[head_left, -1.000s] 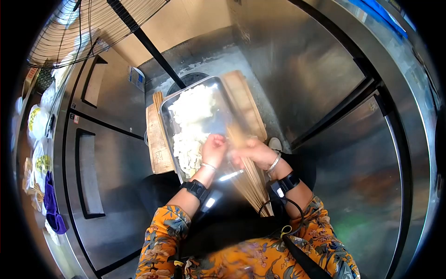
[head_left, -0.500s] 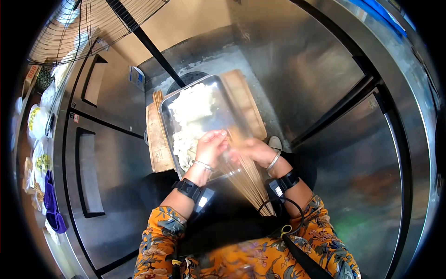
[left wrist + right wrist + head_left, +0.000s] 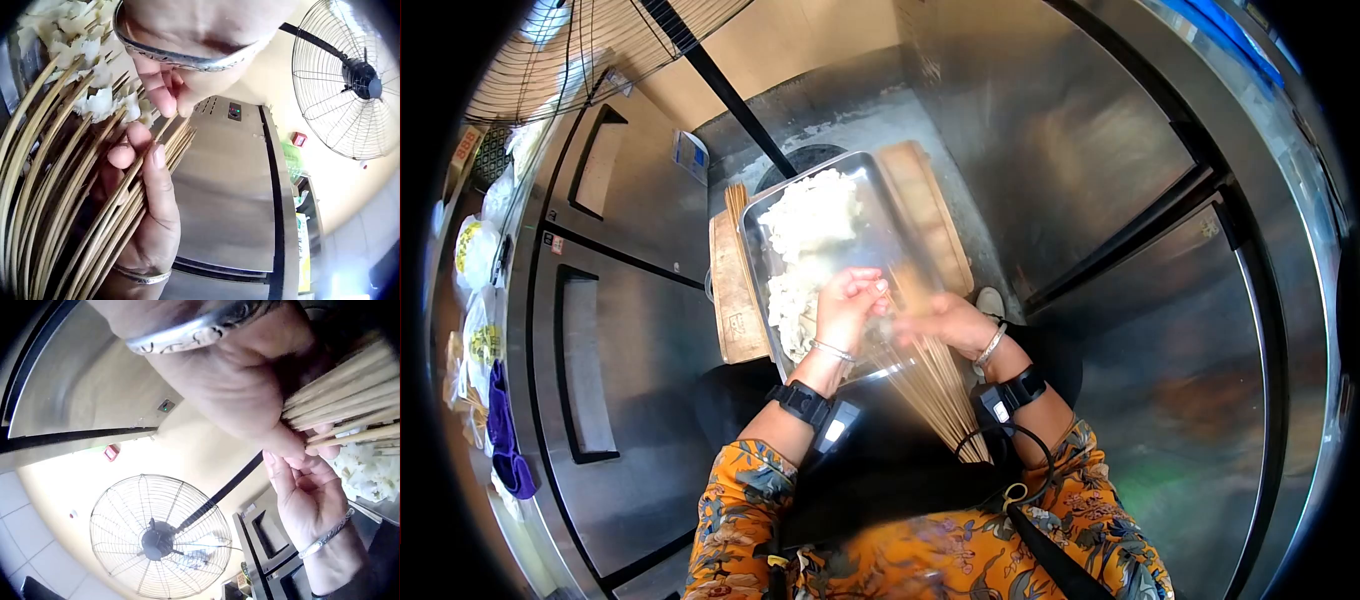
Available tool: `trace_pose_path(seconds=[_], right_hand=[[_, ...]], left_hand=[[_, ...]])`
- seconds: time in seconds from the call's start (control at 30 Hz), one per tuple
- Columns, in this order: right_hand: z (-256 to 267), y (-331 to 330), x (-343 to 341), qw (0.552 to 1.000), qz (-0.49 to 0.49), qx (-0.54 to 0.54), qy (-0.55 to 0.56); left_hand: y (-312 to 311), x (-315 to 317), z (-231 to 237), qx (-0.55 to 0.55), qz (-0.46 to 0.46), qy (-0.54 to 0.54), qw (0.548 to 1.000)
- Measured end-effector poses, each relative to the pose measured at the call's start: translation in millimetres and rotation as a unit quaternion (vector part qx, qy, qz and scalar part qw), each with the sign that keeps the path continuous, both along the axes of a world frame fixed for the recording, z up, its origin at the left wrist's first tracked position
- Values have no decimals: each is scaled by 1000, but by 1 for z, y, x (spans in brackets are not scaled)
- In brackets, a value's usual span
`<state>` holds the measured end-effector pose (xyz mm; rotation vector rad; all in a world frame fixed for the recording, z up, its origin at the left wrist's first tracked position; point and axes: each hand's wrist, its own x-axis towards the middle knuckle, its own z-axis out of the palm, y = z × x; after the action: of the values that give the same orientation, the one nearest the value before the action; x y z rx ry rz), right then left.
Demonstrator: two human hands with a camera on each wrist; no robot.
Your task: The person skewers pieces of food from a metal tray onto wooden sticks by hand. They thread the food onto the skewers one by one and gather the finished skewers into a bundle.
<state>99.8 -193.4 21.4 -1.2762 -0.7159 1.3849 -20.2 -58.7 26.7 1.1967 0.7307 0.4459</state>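
My right hand grips a bundle of thin wooden skewers, which fans out toward my lap. In the left wrist view its thumb lies along several skewers while other fingers curl round them. My left hand is just left of it, over the tray. Thumb and fingertip of the left hand pinch the end of one skewer standing out from the bundle. In the right wrist view the left hand meets the right fingertips. Pale, ragged food pieces lie in a metal tray beneath.
The tray rests on a wooden board. More skewers lie along its left edge. Steel cabinets stand at the left and right. A wire-caged fan on a black pole is ahead at the left.
My left hand has risen slightly and turned, its fingers now more extended toward the skewer ends. The right hand stays nearly in place with the bundle.
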Motion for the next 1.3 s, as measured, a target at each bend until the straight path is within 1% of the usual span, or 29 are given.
trace_pose_path(seconds=[0.03, 0.1, 0.13, 0.17, 0.2, 0.23, 0.27, 0.3, 0.33, 0.43, 0.47, 0.57, 0.67, 0.77, 0.8, 0.9, 0.93, 0.97, 1.0, 1.03, 1.07, 1.17, 1.2, 1.3], right_hand=[[1, -1, 0, 1000, 1, -2, 2], [3, -2, 0, 999, -22, 12, 46], [2, -3, -1, 997, -33, 19, 68], [-5, -4, 2, 999, -24, 12, 43], [-16, -3, 9, 1000, -14, 5, 18], [-18, -3, 12, 1000, -5, -2, -8], [-16, -5, 13, 1000, -8, 13, -22], [-17, -4, 13, 1000, -8, 10, -18], [-19, -4, 14, 1000, -8, 7, -14], [-17, -3, 13, 1000, -14, 2, 8], [-15, -2, 12, 1000, -16, 2, 16], [-13, -2, 9, 998, -28, 41, 31], [-4, 0, 5, 997, -53, 21, 50], [-5, -1, 5, 999, -49, -10, 12], [-7, -1, 3, 998, -54, -11, 19], [-12, 0, 0, 998, -62, -5, 26], [-11, 0, -1, 998, -58, 1, 19], [-9, 0, -2, 998, -54, 8, 12], [-9, 1, -3, 998, -55, 5, 17], [-11, 1, -3, 998, -55, 3, 21], [-11, 2, -3, 998, -55, 1, 26], [-5, 1, -4, 999, -44, 10, 27], [-3, 1, -5, 998, -47, 18, 32], [2, 1, -6, 997, -51, 32, 45]], left_hand=[[3, 0, -1, 22, -7, 9, 1000], [16, 3, -2, 67, -20, 27, 997], [24, 4, 2, 127, -8, 40, 991], [51, -3, -15, 37, -29, -88, 995], [66, -9, -27, 151, -7, -25, 988], [75, -14, -33, 263, 15, 37, 964], [83, -20, -38, 338, -22, 88, 937], [88, -24, -37, 411, -59, 138, 899], [90, -26, -38, 478, -96, 187, 853], [79, -24, -31, 627, -195, 254, 711], [83, -24, -42, 624, -194, 255, 713], [75, -17, -28, 667, -218, 293, 649], [76, -18, -27, 666, -226, 325, 632], [73, -24, -20, 650, -186, 285, 680], [73, -28, -19, 698, -166, 218, 661], [68, -31, -23, 629, -66, 216, 744], [68, -28, -35, 387, -12, 140, 911], [69, -30, -40, 199, 5, 92, 976], [61, -26, -29, 3, 21, 41, 999], [56, -23, -22, -193, 36, -13, 980], [56, -23, -27, -230, 25, -35, 972], [39, -15, -11, -254, 22, -46, 966], [37, -14, -11, -241, 9, -53, 969], [30, -8, -5, -178, 17, -21, 984]])
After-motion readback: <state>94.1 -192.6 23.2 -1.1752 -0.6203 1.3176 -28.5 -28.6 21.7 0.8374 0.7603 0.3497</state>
